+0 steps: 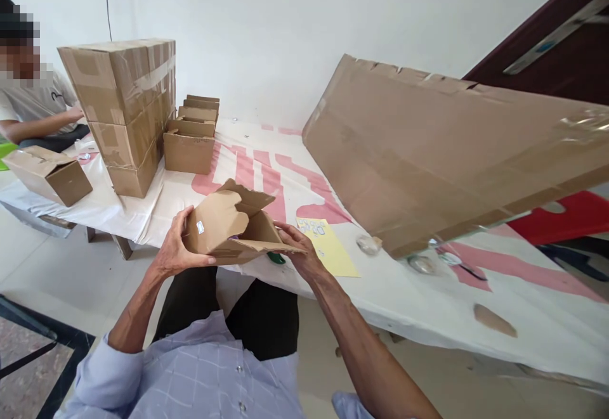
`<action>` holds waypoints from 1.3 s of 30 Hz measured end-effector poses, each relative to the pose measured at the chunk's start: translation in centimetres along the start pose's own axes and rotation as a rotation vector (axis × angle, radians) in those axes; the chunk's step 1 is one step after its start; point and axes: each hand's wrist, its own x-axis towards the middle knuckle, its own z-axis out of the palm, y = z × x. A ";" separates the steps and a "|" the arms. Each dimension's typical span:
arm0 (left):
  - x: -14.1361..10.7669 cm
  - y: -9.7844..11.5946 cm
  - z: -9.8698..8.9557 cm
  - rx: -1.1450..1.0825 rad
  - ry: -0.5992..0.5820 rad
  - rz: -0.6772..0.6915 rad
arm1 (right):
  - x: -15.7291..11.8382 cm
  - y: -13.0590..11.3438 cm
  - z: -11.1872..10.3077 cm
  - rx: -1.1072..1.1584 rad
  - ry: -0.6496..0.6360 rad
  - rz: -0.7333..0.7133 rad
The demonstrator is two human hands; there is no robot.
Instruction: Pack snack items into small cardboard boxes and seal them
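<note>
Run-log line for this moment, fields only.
left hand: holding open cardboard box | right hand: at box's flap | on cloth-covered table: yellow sheet, taped box stack

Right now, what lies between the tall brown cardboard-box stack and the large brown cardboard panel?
In the head view: open brown cardboard boxes, then red-marked white cloth.

A cloth-covered table bears stacked cartons, open boxes and a yellow sheet.
</note>
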 end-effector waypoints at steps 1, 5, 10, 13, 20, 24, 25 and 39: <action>0.0 0.3 -0.1 0.019 0.007 0.016 | 0.2 0.1 0.1 -0.001 -0.004 -0.004; 0.0 1.0 -0.3 0.070 0.014 0.076 | 1.7 -1.2 -0.7 -0.096 0.113 -0.084; 0.7 2.0 0.6 0.141 -0.002 0.158 | 0.5 -8.5 -0.3 -0.396 0.373 -0.499; 1.4 3.3 1.5 0.216 -0.018 0.200 | -3.0 -13.4 2.9 -0.602 0.238 -0.923; 2.0 6.0 3.6 0.331 -0.042 0.171 | -6.9 -17.3 8.1 -1.161 -0.231 -1.220; 1.8 6.8 4.4 0.363 -0.030 0.155 | -6.1 -17.4 7.8 -1.451 -0.210 -1.207; 1.8 7.0 4.7 0.368 -0.024 0.153 | -6.1 -17.4 7.8 -1.497 -0.196 -1.207; 1.8 7.8 5.9 0.419 -0.007 0.169 | -6.1 -16.9 7.7 -1.603 -0.136 -1.203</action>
